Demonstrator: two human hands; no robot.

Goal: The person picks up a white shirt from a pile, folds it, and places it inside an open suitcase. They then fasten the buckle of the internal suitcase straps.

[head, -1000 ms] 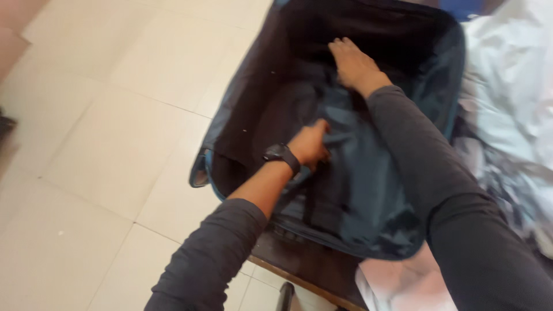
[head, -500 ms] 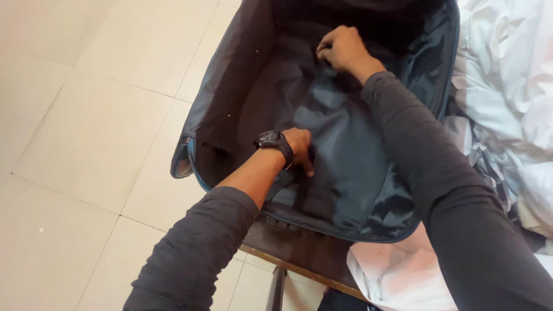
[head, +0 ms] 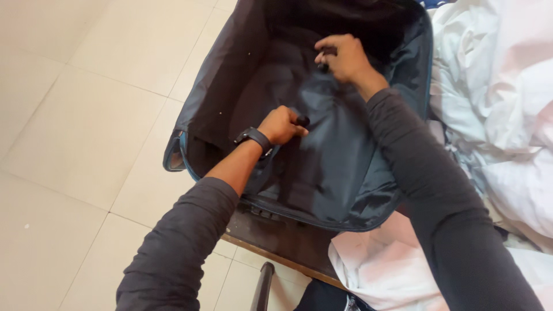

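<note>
I can't make out what my left hand and right hand each pinch; only small dark ends show. The suitcase loses its far end past the top edge. My right sleeve covers its right side, and the white bedding runs off the frame

An open suitcase lies on a wooden ledge, floor tiles to its left. Crumpled sheets lie right of it; both hands are inside.
</note>
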